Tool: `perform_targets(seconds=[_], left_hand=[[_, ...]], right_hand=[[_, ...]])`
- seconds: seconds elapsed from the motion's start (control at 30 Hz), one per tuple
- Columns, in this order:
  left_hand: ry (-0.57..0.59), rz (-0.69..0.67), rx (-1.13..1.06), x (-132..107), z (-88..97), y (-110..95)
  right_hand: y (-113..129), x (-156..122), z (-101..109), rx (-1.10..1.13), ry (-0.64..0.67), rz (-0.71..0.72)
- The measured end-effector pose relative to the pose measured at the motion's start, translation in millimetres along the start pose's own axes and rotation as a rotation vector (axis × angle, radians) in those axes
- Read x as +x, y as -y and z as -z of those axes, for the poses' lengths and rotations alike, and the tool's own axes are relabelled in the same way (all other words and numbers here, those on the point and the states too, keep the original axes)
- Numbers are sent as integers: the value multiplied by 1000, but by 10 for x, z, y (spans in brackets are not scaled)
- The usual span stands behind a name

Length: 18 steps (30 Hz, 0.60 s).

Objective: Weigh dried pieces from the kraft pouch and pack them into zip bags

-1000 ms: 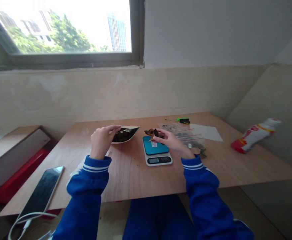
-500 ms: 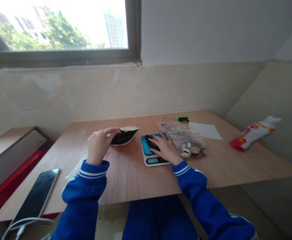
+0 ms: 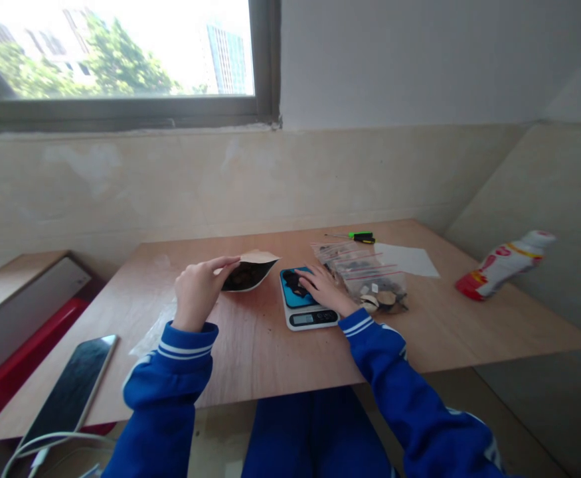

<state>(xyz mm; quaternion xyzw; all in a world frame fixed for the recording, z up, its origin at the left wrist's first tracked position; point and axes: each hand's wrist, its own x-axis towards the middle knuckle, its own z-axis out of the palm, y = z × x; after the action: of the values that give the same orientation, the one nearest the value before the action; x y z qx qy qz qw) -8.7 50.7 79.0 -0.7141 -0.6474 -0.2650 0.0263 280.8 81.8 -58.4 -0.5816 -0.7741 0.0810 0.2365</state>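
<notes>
One pouch [image 3: 261, 256]: gaping left of the scale [image 3: 303, 303].
Left hand [image 3: 198, 292]: pinching the pouch's rim.
Right hand [image 3: 323, 289]: spreading open over the scale, fingers loose; whether it is touching the pieces [image 3: 294, 284], I cannot tell.
Pieces: resting on the scale now, no longer hanging above it from the right hand as a second ago.
Scale: probably bearing their weight, the right hand perhaps adding some.

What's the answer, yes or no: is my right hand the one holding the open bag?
No, your left hand grips the open bag by its edge, while your right hand is over the scale.
</notes>
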Motion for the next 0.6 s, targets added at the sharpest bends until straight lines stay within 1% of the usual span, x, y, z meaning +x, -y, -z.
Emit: perform_targets(seconds=[0.13,0.2,0.37,0.47,0.53,0.6], left_hand=[[1,2,-16,-13,13,-2],[4,3,-15,-17,15,-9],[12,8,-2,-28,8,-14],[5,-4,-21,-36,12,1],[3,-4,-27,-42,13,8],[0,1,-19,-47,6,7]], right_hand=[[-77,38,38,111,-64,-73],[-109,63,47,126,-78,-99],[-86,92,59,20,-17,-149],[-71,90,99,-11,-16,-199],[-40,87,153,20,-64,-206],[66,74,244,94,-172,-153]])
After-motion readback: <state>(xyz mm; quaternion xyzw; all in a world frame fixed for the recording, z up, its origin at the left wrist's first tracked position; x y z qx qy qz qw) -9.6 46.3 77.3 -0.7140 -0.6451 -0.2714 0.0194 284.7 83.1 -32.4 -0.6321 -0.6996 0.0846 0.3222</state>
